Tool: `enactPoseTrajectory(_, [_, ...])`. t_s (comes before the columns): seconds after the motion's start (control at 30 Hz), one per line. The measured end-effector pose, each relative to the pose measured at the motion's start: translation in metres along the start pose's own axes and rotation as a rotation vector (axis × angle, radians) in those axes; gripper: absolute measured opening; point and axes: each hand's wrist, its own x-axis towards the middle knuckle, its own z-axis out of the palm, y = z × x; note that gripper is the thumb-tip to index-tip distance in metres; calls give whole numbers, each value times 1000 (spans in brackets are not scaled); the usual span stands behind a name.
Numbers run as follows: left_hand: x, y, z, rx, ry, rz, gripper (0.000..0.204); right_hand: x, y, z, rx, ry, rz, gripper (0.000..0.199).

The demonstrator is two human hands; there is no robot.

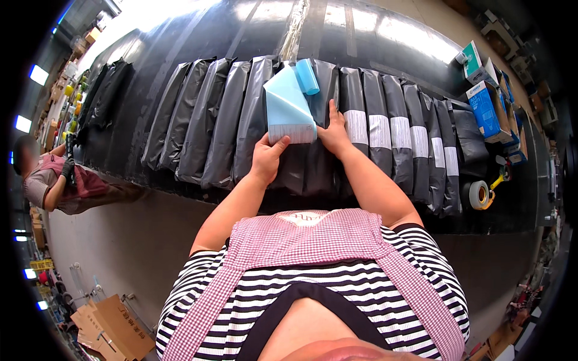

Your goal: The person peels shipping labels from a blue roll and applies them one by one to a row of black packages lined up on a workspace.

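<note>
My left hand (267, 157) pinches the label sheet (289, 111); right hand's (335, 133) fingers lie flat on a bag (325, 108) — I'd peel slowly, square

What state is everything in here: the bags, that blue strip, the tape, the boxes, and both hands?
Black mailer bags: sealed, overlapping in a row; the right ones carry white labels.
Blue label strip: partly unrolled, top end curled.
Left hand: fingers pinching the strip's lower edge.
Right hand: pressed flat on a bag beside the strip.
Tape roll: lying on the table.
Blue boxes: stacked, closed.
</note>
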Motion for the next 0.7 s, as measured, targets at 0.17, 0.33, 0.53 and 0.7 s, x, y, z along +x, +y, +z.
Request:
enactPoseTrajectory(0.17, [-14,38,9,-66,28,-5,37,-49,-51,-59,28,255,-629,59])
enactPoseTrajectory(0.33, [-22,52,29,-146,53,-135,45,-79,-87,-74,-346,46,-1233,44])
enactPoseTrajectory(0.53, [-39,61,36,119,-237,-134,39,-64,-83,-81,292,-119,-750,58])
enactPoseTrajectory(0.7, [-49,56,50,416,-167,84,35,-65,-77,-84,428,-244,-669,61])
